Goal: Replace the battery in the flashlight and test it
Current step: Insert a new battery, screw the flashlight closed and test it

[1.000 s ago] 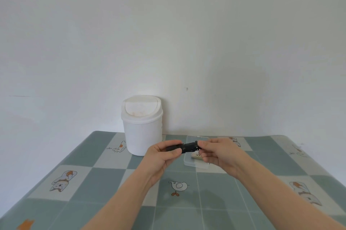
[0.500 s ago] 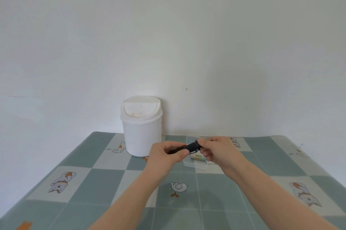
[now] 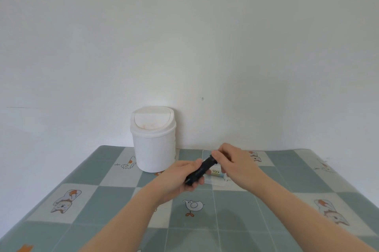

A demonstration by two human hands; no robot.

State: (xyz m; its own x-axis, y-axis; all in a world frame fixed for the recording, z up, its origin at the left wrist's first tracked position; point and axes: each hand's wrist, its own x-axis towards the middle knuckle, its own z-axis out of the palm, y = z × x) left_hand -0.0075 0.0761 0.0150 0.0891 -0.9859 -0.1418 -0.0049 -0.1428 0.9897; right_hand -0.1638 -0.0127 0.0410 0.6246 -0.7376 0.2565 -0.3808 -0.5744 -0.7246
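Black and hard, the slim cylindrical flashlight sits tilted between your hands above the checked teal-and-white tablecloth, in front of the clear plastic box holding a spare battery. It looks light, stiff and probably smooth, so hold the barrel firmly and twist only at the end. Your left hand is wrapped closed around the lower barrel; your right hand pinches the upper end with its fingertips. A white swing-lid bin stands behind.
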